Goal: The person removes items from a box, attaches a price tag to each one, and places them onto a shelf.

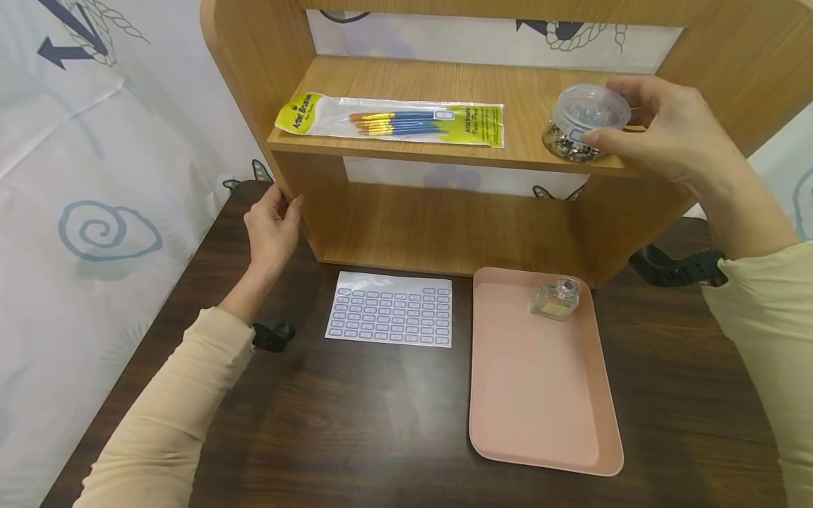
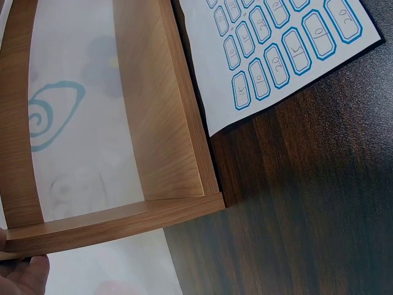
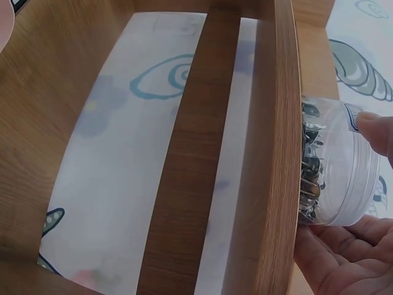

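Note:
My right hand (image 1: pixel 676 130) grips a clear plastic jar (image 1: pixel 581 127) by its side, thumb at the front near a small label. Small shiny metal pieces (image 3: pixel 311 166) fill the jar's lower part. It stands on the upper board of a wooden shelf (image 1: pixel 406 159), near the right end. At the shelf's left side panel, my left hand (image 1: pixel 273 224) holds the front edge between thumb and fingers; only some fingertips (image 2: pixel 38 270) show in the left wrist view. A pack of artist brushes (image 1: pixel 394 121) lies flat on the same upper board, left of the jar.
A sheet of small blue-framed labels (image 1: pixel 390 310) lies on the dark table (image 1: pixel 356 416) before the shelf. To its right is a pink tray (image 1: pixel 533 395), with a glass bottle (image 1: pixel 555 300) lying in its far right corner. A patterned white cloth (image 1: pixel 127 169) hangs behind.

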`<state>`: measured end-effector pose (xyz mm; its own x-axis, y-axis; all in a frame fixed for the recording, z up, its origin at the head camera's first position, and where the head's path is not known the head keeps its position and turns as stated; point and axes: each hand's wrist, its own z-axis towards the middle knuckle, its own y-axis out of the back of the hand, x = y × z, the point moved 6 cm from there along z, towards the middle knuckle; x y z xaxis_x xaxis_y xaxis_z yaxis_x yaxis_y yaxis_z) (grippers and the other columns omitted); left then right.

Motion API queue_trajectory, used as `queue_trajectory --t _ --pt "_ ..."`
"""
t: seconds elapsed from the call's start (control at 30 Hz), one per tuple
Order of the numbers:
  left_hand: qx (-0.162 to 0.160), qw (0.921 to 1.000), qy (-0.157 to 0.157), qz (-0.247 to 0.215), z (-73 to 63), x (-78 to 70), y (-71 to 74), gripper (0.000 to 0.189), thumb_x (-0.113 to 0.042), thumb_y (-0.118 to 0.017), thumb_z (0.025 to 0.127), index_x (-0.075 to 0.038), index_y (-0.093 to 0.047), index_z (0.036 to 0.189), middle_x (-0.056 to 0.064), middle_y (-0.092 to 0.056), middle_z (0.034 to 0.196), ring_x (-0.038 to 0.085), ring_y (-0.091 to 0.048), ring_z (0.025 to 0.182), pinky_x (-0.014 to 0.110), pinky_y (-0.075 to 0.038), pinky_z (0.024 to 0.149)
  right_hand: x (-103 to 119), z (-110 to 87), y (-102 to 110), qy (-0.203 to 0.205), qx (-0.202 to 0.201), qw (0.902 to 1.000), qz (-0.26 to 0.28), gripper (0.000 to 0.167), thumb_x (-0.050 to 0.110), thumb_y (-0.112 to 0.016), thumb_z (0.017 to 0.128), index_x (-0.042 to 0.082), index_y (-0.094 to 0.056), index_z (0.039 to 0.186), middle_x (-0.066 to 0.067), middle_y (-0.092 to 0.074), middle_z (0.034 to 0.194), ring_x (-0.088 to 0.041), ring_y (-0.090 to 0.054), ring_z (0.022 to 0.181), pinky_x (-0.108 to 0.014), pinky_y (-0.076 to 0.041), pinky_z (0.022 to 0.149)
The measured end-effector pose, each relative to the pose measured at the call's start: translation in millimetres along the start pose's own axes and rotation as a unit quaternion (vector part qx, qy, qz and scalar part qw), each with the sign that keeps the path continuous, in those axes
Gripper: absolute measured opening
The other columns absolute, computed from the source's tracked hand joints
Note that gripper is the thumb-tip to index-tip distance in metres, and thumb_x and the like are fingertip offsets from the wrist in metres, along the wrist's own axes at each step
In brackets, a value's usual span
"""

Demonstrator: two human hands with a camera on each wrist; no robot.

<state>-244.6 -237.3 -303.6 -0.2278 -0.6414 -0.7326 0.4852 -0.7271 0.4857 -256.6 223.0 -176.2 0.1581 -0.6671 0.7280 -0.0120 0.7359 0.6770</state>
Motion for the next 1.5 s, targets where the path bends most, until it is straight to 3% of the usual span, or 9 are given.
queue_trajectory --t 0.17,0.4,0.7,0.93,1.07,1.23,1.33,1.5 --pt "0.0 1.0 0.0 0.002 -0.2 -0.5 0.0 0.019 -0.009 -0.056 0.092 0.003 -0.065 0.104 0.016 -0.071 0.099 0.023 -0.066 0.084 0.006 -0.039 0.06 -1.1 0.6 -0.3 -0.001 0.004 1.0 -0.003 0.072 0.023 -0.069 0.084 0.011 -0.033 0.145 -0.004 -0.049 0.125 -0.005 -0.046 0.098 -0.006 -0.04 0.068" --pt "-0.002 1.0 0.0 0.004 -0.2 -0.3 0.0 0.019 -0.009 -0.056 0.092 0.003 -0.065 0.103 0.015 -0.071 0.097 0.021 -0.066 0.083 0.006 -0.04 0.06 -2.8 1.2 -1.8 -0.006 0.009 0.9999 0.004 0.073 0.025 -0.068 0.086 0.012 -0.031 0.147 -0.008 -0.045 0.137 -0.011 -0.045 0.111 -0.004 -0.038 0.072" --pt "-0.006 0.9999 0.001 0.01 -0.3 1.0 0.6 0.018 -0.01 -0.057 0.091 0.002 -0.066 0.101 0.014 -0.071 0.095 -0.005 -0.056 0.073 0.007 -0.039 0.06 -2.8 0.9 -3.4 0.01 0.016 0.9996 0.02 0.074 0.023 -0.067 0.086 0.009 -0.028 0.147 -0.01 -0.045 0.138 -0.009 -0.047 0.112 -0.003 -0.039 0.074" --pt "-0.004 0.9999 0.002 0.009 -0.1 0.3 0.4 0.019 -0.009 -0.057 0.092 0.002 -0.066 0.103 0.014 -0.071 0.097 0.017 -0.065 0.082 0.006 -0.04 0.06 -3.1 -1.2 -3.6 0.005 0.02 0.9996 0.017 0.076 0.027 -0.065 0.088 0.014 -0.022 0.15 -0.011 -0.034 0.15 -0.013 -0.042 0.128 -0.002 -0.039 0.079" --pt "-0.003 0.9999 0.002 0.009 -0.1 -0.4 0.6 0.019 -0.009 -0.057 0.092 0.003 -0.065 0.103 0.015 -0.071 0.096 0.021 -0.066 0.084 0.006 -0.04 0.06 -3.0 -3.9 -2.6 0.002 0.015 0.9998 0.008 0.077 0.029 -0.065 0.088 0.017 -0.021 0.15 -0.011 -0.031 0.151 -0.016 -0.037 0.134 -0.003 -0.038 0.087" --pt "-0.002 0.9999 0.002 0.014 0.0 -0.4 0.5 0.018 -0.009 -0.057 0.091 0.002 -0.066 0.102 0.014 -0.071 0.095 0.008 -0.063 0.078 0.007 -0.04 0.06 1.7 -10.6 1.9 0.009 -0.016 0.9998 0.003 0.076 0.026 -0.066 0.087 0.016 -0.023 0.149 -0.009 -0.035 0.15 -0.016 -0.036 0.136 -0.013 -0.031 0.104" --pt "-0.004 0.9998 0.001 0.018 0.0 -0.4 0.9 0.017 -0.01 -0.057 0.091 0.001 -0.066 0.102 0.013 -0.071 0.094 0.001 -0.059 0.075 0.007 -0.039 0.06 7.2 -17.5 6.9 0.026 -0.056 0.9979 0.021 0.071 0.02 -0.066 0.087 0.014 -0.028 0.147 -0.007 -0.041 0.146 -0.012 -0.04 0.133 -0.014 -0.032 0.103" --pt "-0.003 0.9998 0.002 0.021 -0.3 -1.6 1.1 0.017 -0.01 -0.057 0.092 0.001 -0.066 0.102 0.013 -0.072 0.095 0.01 -0.064 0.081 0.007 -0.039 0.061 14.4 -35.5 17.3 0.069 -0.147 0.9827 0.088 0.056 0.008 -0.068 0.085 0.009 -0.046 0.136 0.002 -0.054 0.127 -0.008 -0.049 0.12 -0.015 -0.038 0.1"
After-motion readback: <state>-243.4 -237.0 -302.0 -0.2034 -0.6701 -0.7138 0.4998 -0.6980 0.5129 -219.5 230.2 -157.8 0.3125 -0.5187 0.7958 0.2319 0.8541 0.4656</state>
